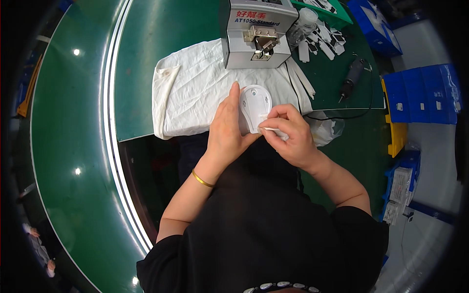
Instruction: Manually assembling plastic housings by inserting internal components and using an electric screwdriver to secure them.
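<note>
My left hand [224, 129] is wrapped round a white plastic housing [252, 106], rounded at its far end and narrower towards me. Its hollow side faces up, showing a raised rim and small round fittings. At the near right edge of the housing, my right hand [298, 139] pinches a slim white piece [276, 132] between thumb and fingers. Whether that piece touches the housing I cannot tell. Both hands are just in front of a white cloth [190, 93] spread over the table edge.
A grey machine [254, 46] stands beyond the cloth. Right of it lie a clear jar [307, 19], several white and black plastic parts [325, 41], a green bin [337, 17] and a corded electric screwdriver [351, 80]. Blue bins [420, 95] stand at the right, a green conveyor belt [73, 122] at the left.
</note>
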Available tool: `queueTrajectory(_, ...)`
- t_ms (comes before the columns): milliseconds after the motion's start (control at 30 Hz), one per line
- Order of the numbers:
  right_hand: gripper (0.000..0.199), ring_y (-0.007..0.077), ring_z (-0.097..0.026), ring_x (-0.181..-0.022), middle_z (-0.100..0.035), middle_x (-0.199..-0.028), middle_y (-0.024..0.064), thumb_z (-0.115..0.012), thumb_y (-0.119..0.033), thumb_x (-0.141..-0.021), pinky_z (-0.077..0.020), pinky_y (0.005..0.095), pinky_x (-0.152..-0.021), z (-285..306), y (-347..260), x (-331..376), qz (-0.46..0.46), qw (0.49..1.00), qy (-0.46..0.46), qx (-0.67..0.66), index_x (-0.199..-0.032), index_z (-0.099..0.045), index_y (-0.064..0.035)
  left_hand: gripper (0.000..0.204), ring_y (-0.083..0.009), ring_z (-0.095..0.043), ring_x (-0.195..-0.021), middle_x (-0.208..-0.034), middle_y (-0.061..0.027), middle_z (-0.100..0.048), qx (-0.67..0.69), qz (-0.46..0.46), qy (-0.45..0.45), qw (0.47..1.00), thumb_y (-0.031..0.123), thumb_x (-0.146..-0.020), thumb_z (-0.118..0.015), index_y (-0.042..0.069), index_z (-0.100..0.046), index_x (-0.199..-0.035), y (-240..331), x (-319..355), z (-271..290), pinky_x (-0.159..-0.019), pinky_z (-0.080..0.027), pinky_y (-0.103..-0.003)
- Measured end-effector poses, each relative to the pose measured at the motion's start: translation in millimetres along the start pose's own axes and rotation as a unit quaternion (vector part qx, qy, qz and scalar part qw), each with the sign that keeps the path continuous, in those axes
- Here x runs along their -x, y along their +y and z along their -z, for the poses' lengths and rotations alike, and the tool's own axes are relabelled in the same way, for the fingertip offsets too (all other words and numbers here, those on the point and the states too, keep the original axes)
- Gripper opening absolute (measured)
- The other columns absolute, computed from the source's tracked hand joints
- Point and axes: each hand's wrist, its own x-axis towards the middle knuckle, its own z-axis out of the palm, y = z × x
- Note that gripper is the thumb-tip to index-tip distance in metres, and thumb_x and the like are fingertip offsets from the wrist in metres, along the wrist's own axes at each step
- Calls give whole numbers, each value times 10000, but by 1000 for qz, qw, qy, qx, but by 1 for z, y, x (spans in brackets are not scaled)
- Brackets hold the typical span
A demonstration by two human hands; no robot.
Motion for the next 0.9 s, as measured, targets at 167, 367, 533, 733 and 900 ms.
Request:
queueTrajectory(167,143,164,-580,-952,-539,-1060,59,-755,-41,-821,-489,277,-829,14,0,-11,-71,997,-35,-18,-961,-724,-42,1126,-393,-535,-1253,-1381,-258,-507,9,2,-13,1000,157,-640,-901,-63,-225,-1513,-6,-6,-1,-1031,-459,-420)
queueTrajectory(367,167,251,-576,-988,-566,-1039,109,-777,-31,-765,-453,332,-897,-6,-6,-16,-41,999,-2,-5,-888,-664,-21,989,-449,-510,-1223,-1349,-293,-501,-11,81,-34,996,214,-681,-854,-98,-317,-1451,1,2,22,-1047,-435,-474)
queueTrajectory(533,116,245,-544,-1008,-540,-1025,117,-708,-7,-800,-412,333,-943,-6,3,6,-65,996,57,20,-886,-630,0,1101,-445,-475,-1251,-1432,-275,-428,56,-1,4,998,187,-654,-852,-59,-212,-1516,-4,10,-7,-1057,-421,-455)
queueTrajectory(733,109,234,-535,-980,-521,-994,108,-712,12,-781,-407,326,-931,25,3,13,-75,995,-71,-10,-861,-639,7,1134,-436,-454,-1283,-1416,-281,-435,88,5,-4,996,176,-656,-854,-58,-171,-1530,11,19,-6,-1074,-402,-459)
queueTrajectory(900,134,270,-556,-1007,-551,-1017,123,-737,-4,-766,-431,342,-930,9,13,5,-39,999,-20,3,-878,-665,10,1057,-457,-476,-1249,-1395,-305,-450,55,68,-59,994,294,-695,-854,-67,-262,-1494,4,5,-2,-1078,-392,-473)
